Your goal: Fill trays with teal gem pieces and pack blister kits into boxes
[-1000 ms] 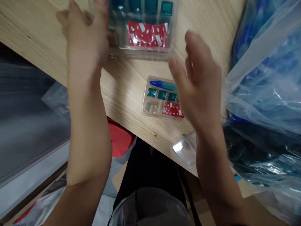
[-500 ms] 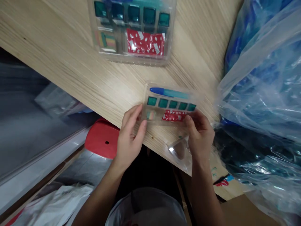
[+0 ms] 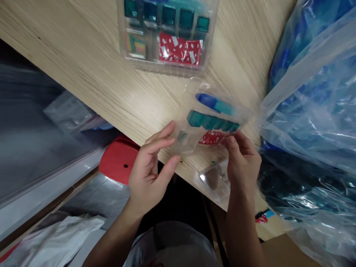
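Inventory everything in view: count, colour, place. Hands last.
Table: 1, pale wood, across frame
Held tray: 1, clear, tilted, mid-frame
Pen: 1, blue, held tray's far side
Small blocks: several, teal, held tray's middle
Small packet: 1, red-and-white, held tray
Second tray: 1, clear, table's far side
Square blocks: 5, teal, second tray
Large packet: 1, red-and-white, second tray
Striped pieces: several, multicoloured, second tray
Plastic piece: 1, clear, table's near edge
Bagged goods: many, blue/teal, right side
Stool: 1, red, beside table
Bag: 1, white, lower left
Small items: few, red/blue, lower right
Left hand: 1, bare, held tray's left edge; contact unclear
Right hand: 1, bare, gripping held tray's right end
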Available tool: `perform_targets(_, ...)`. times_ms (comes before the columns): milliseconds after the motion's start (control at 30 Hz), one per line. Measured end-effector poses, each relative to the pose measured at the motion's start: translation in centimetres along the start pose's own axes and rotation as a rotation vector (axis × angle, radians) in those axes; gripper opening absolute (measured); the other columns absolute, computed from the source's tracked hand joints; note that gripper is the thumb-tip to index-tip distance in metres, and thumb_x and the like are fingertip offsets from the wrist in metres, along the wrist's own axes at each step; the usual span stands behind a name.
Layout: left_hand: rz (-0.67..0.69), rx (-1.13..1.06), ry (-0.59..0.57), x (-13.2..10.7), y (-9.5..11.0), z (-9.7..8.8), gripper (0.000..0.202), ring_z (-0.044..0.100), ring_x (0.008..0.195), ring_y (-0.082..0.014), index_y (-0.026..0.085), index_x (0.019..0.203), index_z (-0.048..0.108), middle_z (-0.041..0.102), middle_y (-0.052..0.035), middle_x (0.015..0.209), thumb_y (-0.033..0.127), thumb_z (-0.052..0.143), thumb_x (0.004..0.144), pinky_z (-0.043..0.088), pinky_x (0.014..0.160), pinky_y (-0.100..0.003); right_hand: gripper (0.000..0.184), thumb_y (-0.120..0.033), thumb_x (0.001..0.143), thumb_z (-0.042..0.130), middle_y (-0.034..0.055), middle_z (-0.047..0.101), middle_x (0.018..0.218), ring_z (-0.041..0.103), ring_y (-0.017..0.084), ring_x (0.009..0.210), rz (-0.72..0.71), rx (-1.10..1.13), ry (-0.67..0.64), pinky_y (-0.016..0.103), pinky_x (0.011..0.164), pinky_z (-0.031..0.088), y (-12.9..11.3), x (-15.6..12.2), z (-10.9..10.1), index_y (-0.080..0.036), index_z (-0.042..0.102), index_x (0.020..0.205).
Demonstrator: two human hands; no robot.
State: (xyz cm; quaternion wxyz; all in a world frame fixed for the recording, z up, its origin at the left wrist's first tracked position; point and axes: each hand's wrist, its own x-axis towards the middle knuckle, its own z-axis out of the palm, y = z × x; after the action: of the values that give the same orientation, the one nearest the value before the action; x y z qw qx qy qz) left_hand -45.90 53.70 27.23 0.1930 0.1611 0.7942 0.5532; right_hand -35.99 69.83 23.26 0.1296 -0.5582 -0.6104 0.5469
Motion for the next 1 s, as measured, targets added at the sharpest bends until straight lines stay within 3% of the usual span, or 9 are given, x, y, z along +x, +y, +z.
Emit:
perform_targets(200,-0.05,0.165,0.043,0.3,-3.4,1.2,0.022,0.044,0.136,-0.0223,0.023,0.114,0.056,0.048,-0.0109,0.144,0.024,0.055,0.092,0.038,0.111,-0.045,0.032,-0.043,0.075,0.069,0.0075,0.071,0.094,0.067,0.02,0.086,-0.083,-0.211,0.028,0.04,0.081,0.054,-0.5,0.4,0.3,-0.018,0.074,0.095)
perform_targets(333,-0.064,0.223,0.074,-0.2,-3.6,1.3,0.022,0.051,0.126,-0.0191,0.024,0.112,0.058,0.057,-0.008,0.131,0.022,0.059,0.089,0.04,0.108,-0.04,0.028,-0.04,0.079,0.066,0.0062,0.07,0.094,0.065,0.018,0.086,-0.16,-0.277,0.056,0.037,0.083,0.052,-1.3,-0.4,0.0,-0.02,0.073,0.098)
perform_targets(467,-0.145,0.13,0.054,-2.8,-2.7,0.0,0.025,0.06,0.109,-0.0155,0.026,0.114,0.058,0.063,-0.0028,0.112,0.02,0.058,0.09,0.048,0.097,-0.032,0.024,-0.038,0.078,0.069,0.0024,0.074,0.085,0.068,0.016,0.075,0.078,-0.038,-0.09,0.032,0.071,0.054,-0.9,-2.8,-2.1,-0.023,0.065,0.095)
perform_targets(600,-0.168,0.173,-0.096,-4.6,-3.0,-2.4,0.02,0.063,0.098,-0.0119,0.026,0.105,0.063,0.066,0.0001,0.101,0.015,0.055,0.09,0.05,0.088,-0.023,0.02,-0.034,0.078,0.071,-0.0004,0.074,0.074,0.069,0.015,0.066,0.347,0.189,-0.282,0.027,0.063,0.054,1.0,-5.5,-4.5,-0.024,0.058,0.088)
perform_targets(667,-0.108,0.231,-0.133,-3.7,-3.6,-3.2,0.02,0.063,0.097,-0.0125,0.026,0.101,0.065,0.066,0.0001,0.1,0.013,0.054,0.09,0.049,0.088,-0.025,0.021,-0.033,0.079,0.072,-0.0014,0.074,0.072,0.069,0.014,0.066,0.398,0.223,-0.297,0.026,0.064,0.055,1.9,-6.5,-5.1,-0.024,0.057,0.089)
perform_targets(733,-0.001,0.309,-0.09,-1.7,-4.0,-3.4,0.022,0.062,0.099,-0.0146,0.026,0.102,0.066,0.066,-0.0007,0.101,0.013,0.056,0.089,0.049,0.09,-0.029,0.024,-0.035,0.078,0.073,-0.0011,0.074,0.072,0.07,0.014,0.065,0.432,0.214,-0.266,0.026,0.066,0.056,2.3,-7.1,-5.0,-0.023,0.057,0.092)
perform_targets(867,0.223,0.483,-0.038,3.0,-4.5,-2.1,0.027,0.059,0.103,-0.0206,0.03,0.111,0.067,0.063,-0.0038,0.108,0.019,0.061,0.087,0.048,0.092,-0.037,0.029,-0.038,0.077,0.074,0.0025,0.076,0.076,0.072,0.017,0.066,0.459,0.157,-0.208,0.031,0.068,0.059,1.7,-7.9,-3.2,-0.021,0.056,0.092)
perform_targets(1000,0.207,0.578,-0.102,5.5,-4.2,-0.3,0.023,0.055,0.104,-0.0239,0.029,0.109,0.069,0.06,-0.0061,0.115,0.029,0.064,0.086,0.048,0.092,-0.041,0.031,-0.038,0.08,0.07,0.0022,0.076,0.081,0.073,0.017,0.071,0.36,0.164,-0.175,0.033,0.07,0.061,1.3,-8.8,-0.7,-0.024,0.054,0.103)
